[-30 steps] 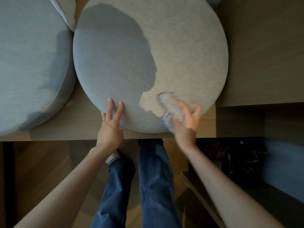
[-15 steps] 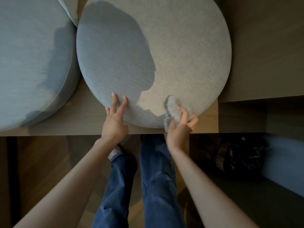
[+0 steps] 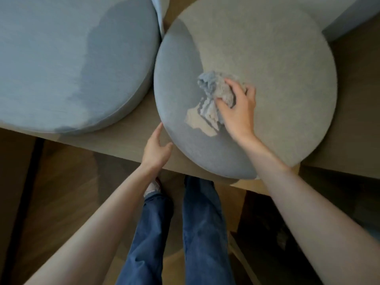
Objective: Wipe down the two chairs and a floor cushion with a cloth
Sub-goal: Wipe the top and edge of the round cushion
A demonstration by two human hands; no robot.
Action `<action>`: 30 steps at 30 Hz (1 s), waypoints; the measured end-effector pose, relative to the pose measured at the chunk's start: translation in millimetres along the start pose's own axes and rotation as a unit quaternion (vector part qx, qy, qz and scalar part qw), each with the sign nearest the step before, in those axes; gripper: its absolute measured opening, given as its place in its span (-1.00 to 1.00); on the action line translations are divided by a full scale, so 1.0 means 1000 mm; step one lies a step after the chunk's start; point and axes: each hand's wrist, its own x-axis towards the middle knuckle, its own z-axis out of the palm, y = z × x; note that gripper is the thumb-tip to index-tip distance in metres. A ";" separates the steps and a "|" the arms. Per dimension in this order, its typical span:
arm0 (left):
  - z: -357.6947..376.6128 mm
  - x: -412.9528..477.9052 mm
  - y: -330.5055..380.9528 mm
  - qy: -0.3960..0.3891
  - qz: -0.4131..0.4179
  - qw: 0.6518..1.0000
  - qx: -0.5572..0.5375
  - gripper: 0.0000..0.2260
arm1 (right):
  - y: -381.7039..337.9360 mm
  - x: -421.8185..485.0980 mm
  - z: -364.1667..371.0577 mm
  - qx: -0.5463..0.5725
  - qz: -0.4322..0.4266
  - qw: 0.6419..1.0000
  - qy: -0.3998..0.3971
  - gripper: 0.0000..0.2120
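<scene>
Step in hand looks like wiping the top of the round cushion (image 3: 277, 79), mid-pass. Your right hand (image 3: 236, 112) has its grip curled round the scrunched-up cloth (image 3: 216, 93) and is pressing it onto the fabric a bit left of centre, right where the shadow meets the lit half. Your left hand (image 3: 156, 147) has a slack grip, fingers mostly straight and holding nothing. It's at the cushion's near-left rim, but I can't tell if it's touching or just beside.

The cushion sits on the wooden counter (image 3: 133, 138) and hangs slightly over the front edge, with a bigger cushion (image 3: 61, 58) just to its left.

My guess is the next move is sweeping the cloth out toward the far and right side with even pressure. Brace that left hand on the rim so the pad doesn't slide off the edge. The side wall probably needs a pass too.
</scene>
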 end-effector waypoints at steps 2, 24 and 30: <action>0.002 0.001 -0.001 0.002 -0.004 0.999 -0.038 -0.40 | -0.017 0.050 0.010 -0.042 -0.043 0.998 -0.019 -0.58; -0.005 0.010 0.007 -0.036 -0.105 0.963 -0.247 -0.38 | -0.056 0.076 0.112 -0.276 -0.305 0.883 -0.227 -0.65; -0.005 -0.005 -0.013 0.023 -0.129 0.970 -0.202 -0.45 | -0.027 0.021 0.085 -0.289 -0.335 0.852 -0.281 -0.69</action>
